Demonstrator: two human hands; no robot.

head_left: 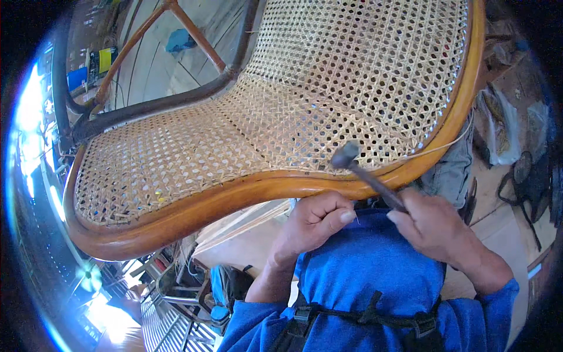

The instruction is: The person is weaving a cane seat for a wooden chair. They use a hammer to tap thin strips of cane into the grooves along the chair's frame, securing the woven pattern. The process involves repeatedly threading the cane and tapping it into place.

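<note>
A bent wooden chair frame [234,199] with a woven cane panel [305,117] fills the upper middle of the view. In my right hand [434,226] is a hammer [381,186], gripped by its dark handle. The hammer's head [345,155] is over the cane close to the frame's near edge, slightly blurred. My left hand [322,220] is closed against the underside of that edge, thumb folded over the fingers. A thin strand shows by its thumb tip; what the fingers hold is hidden. One loose cane strand [443,146] curves off the right side of the frame.
Dark curved rods [158,105] join the chair on the left. A clear plastic bag [501,126] and dark tools [525,176] lie at the right. Below left are a blue and black bag [223,293] and pale boards [240,234]. A blue scrap [180,41] lies beyond.
</note>
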